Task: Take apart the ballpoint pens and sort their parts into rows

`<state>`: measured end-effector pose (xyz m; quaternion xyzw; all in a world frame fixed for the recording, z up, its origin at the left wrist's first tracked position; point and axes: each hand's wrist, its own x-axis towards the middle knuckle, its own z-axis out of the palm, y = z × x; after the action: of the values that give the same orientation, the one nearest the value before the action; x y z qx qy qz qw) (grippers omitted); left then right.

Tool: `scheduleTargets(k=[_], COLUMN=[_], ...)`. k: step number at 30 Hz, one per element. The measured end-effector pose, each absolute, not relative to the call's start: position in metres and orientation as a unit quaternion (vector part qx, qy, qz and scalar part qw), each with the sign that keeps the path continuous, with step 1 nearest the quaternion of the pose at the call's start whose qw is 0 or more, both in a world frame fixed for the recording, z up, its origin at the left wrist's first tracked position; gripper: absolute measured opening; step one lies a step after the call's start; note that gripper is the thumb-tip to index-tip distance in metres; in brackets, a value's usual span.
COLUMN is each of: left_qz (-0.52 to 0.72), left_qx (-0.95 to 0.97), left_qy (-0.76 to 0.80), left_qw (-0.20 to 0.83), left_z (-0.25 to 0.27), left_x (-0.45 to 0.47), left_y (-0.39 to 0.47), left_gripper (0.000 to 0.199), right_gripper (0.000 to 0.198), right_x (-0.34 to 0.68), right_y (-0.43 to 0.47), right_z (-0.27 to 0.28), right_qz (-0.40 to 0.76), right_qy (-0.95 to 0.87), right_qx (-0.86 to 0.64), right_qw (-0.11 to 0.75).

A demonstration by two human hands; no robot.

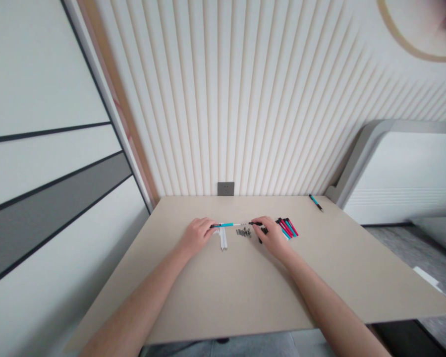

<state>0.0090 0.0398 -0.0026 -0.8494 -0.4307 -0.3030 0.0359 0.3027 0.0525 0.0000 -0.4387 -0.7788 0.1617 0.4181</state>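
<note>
My left hand pinches the black end of a blue pen barrel, held level above the table. A white refill sticks out of the barrel's right side. At the refill's far end, my right hand grips a black pen grip, which stands around or against the refill's tip; I cannot tell which. Below the barrel lie several white refills side by side. Small grey metal parts, perhaps springs, are heaped between the hands. Black pieces are partly hidden under my right hand.
Several pink and blue pen barrels lie right of my right hand. A whole blue and black pen rests near the table's back right corner. A socket sits on the ribbed wall behind; a bed headboard stands at right.
</note>
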Motion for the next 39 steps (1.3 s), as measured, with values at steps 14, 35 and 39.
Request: scheduleTargets(k=[14, 35, 39], left_qz=[-0.295, -0.282, -0.284], left_qx=[-0.855, -0.885, -0.885], left_qy=[-0.425, -0.371, -0.368], left_qw=[0.03, 0.017, 0.021], left_z=[-0.001, -0.005, -0.002], left_x=[0.01, 0.025, 0.026], left_y=[0.039, 0.03, 0.031], left_gripper=[0.015, 0.017, 0.017], right_gripper=[0.017, 0.023, 0.029], right_x=[0.302, 0.287, 0.285], right_y=[0.048, 0.041, 0.038], right_z=[0.004, -0.008, -0.006], right_qz=[0.155, 0.192, 0.208], right_qy=[-0.797, -0.806, -0.794], right_qx=[-0.419, -0.393, -0.425], right_qw=[0.407, 0.398, 0.381])
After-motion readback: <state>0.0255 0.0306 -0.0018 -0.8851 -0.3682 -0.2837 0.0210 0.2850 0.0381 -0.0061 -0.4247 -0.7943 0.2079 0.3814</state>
